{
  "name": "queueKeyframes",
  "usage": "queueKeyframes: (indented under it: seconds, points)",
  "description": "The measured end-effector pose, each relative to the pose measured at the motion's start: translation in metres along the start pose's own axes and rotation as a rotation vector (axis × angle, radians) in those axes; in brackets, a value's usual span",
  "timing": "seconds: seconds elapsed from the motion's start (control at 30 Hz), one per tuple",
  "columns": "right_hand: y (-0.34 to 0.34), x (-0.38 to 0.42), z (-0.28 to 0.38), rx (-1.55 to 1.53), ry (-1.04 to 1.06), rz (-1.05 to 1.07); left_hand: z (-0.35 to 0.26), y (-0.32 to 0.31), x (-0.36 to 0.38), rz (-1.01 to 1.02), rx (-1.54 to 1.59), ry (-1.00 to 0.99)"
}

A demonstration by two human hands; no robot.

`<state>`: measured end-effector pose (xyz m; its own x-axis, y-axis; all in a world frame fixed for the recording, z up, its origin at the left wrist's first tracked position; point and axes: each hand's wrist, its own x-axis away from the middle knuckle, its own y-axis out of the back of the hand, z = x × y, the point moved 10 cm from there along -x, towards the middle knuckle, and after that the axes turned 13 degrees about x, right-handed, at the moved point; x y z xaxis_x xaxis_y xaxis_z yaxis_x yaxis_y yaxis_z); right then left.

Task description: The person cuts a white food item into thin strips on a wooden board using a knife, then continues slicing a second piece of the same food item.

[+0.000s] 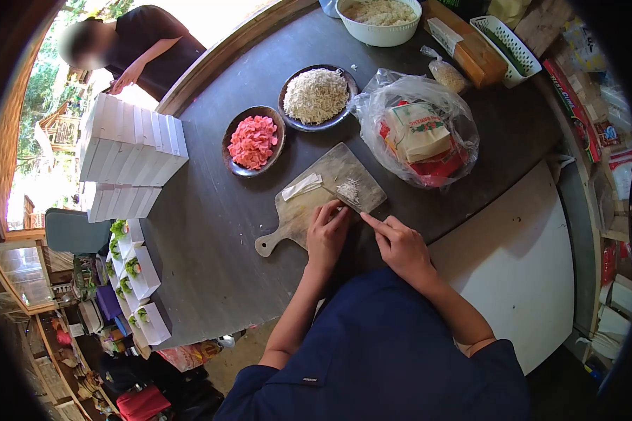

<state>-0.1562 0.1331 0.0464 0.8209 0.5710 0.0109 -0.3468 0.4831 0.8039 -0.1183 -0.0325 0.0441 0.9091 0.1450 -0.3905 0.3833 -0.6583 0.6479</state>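
My right hand (404, 245) grips a knife (345, 200), its index finger stretched along the back of the blade. The blade points up and left across a wooden cutting board (291, 219). Over the board's near edge, my left hand (328, 231) has its fingers curled together close to the blade; whatever they hold is hidden. Pale thin shreds (347, 189) lie in a small heap just beyond the knife. To their left rest some white flat strips (303, 186), side by side on the board.
Beyond the board stand a bowl of pink slices (253, 142) and a bowl of white shreds (316, 97). A clear plastic bag (418, 133) with packets sits to the right. White boxes (130, 147) are stacked at left, near another person (144, 45). Open boxes with greens (142, 270) line the edge.
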Motion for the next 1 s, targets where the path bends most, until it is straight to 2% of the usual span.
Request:
queueKeyframes:
  seconds: [0.57,0.73,1.0]
  points:
    - [-0.004,0.0,-0.003,-0.002,-0.018,0.03,-0.002,0.002,-0.001,-0.015,0.006,-0.005]
    - [-0.012,-0.014,0.0,-0.03,0.009,-0.018,0.001,0.001,0.002,-0.008,0.03,0.013]
    - [0.004,-0.003,0.003,-0.028,-0.022,0.003,-0.005,0.005,-0.002,-0.06,0.015,-0.02]
